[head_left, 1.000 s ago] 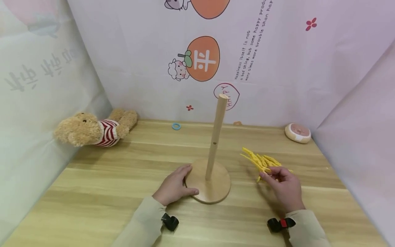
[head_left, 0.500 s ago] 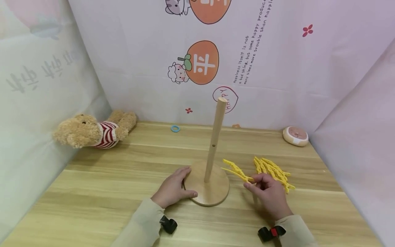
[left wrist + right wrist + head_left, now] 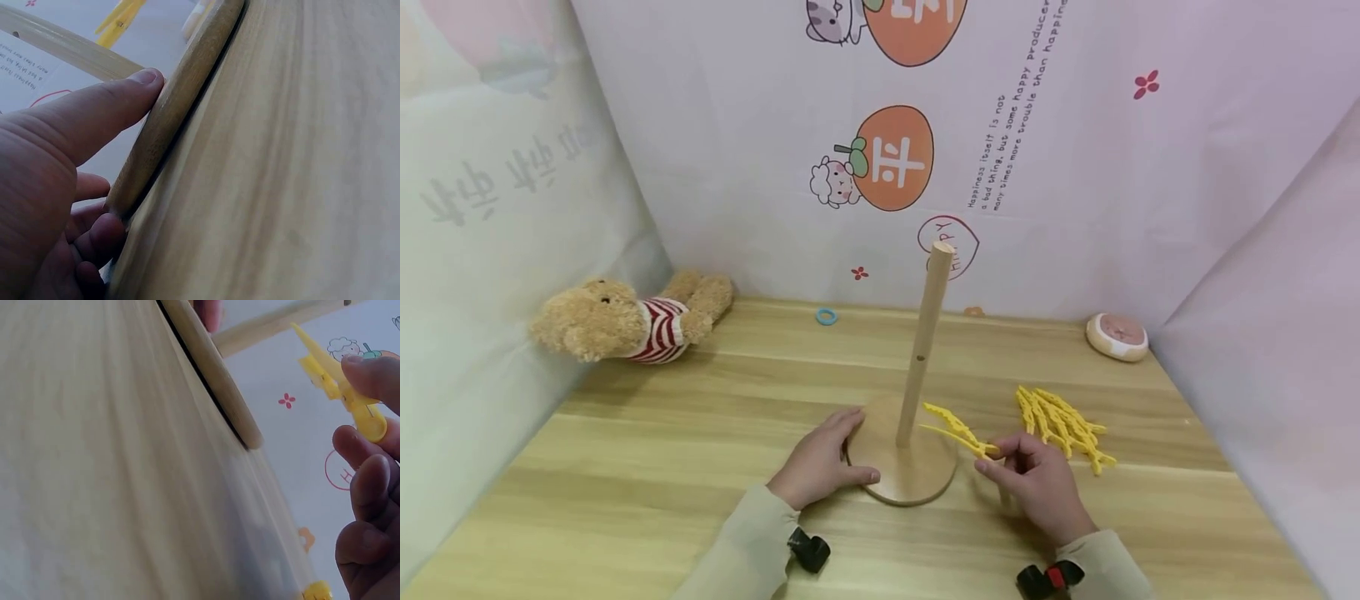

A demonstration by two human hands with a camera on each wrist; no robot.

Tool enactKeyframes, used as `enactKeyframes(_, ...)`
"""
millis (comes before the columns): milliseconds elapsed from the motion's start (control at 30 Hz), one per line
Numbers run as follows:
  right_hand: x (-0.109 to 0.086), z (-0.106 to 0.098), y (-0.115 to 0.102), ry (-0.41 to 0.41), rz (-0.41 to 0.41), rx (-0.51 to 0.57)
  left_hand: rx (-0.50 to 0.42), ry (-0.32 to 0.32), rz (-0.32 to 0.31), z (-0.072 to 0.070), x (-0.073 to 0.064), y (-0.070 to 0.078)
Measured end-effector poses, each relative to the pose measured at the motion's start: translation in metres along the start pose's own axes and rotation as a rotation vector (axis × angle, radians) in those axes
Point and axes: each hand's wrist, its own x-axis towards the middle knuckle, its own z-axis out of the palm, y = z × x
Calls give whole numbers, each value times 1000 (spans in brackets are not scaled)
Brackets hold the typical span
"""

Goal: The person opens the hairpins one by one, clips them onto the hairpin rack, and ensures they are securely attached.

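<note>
A wooden stand (image 3: pixel 923 342), a round base with an upright post, is in the middle of the table in the head view. My left hand (image 3: pixel 822 462) holds the left edge of its base; in the left wrist view the thumb (image 3: pixel 119 103) lies on the rim. Between the thumb and fingers of my right hand (image 3: pixel 1033 483) is a long yellow alligator hair clip (image 3: pixel 958 433). Its jaws stand parted and point at the lower post, apart from it in the right wrist view. Several similar yellow clips (image 3: pixel 1063 425) lie in a pile beyond the right hand.
A teddy bear (image 3: pixel 662 327) in a striped shirt lies at the back left. Along the back are a small blue ring (image 3: pixel 826 317) and a round pink-topped object (image 3: pixel 1117 337). Printed sheets (image 3: pixel 760 167) hang behind and at both sides.
My right hand has carried the yellow clip leftward from the pile toward the post, over the right edge of the base. The left hand has stayed on the base.
</note>
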Motion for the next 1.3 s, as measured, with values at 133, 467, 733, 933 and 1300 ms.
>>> enactKeyframes(133,-4,1,1,-12,-1,-11,2,-10,-7,4,-1,0)
enactKeyframes(467,1,-1,7,-91,121,33,20,-15,-9,4,5,3)
enactKeyframes(733,-3,12,13,-180,159,45,27,-12,-30,4,-3,-1)
enactKeyframes(933,2,14,11,-210,208,-66,33,-19,-30,2,-2,1)
enactKeyframes(1300,10,21,4,-196,221,-75,16,-16,-46,2,0,4)
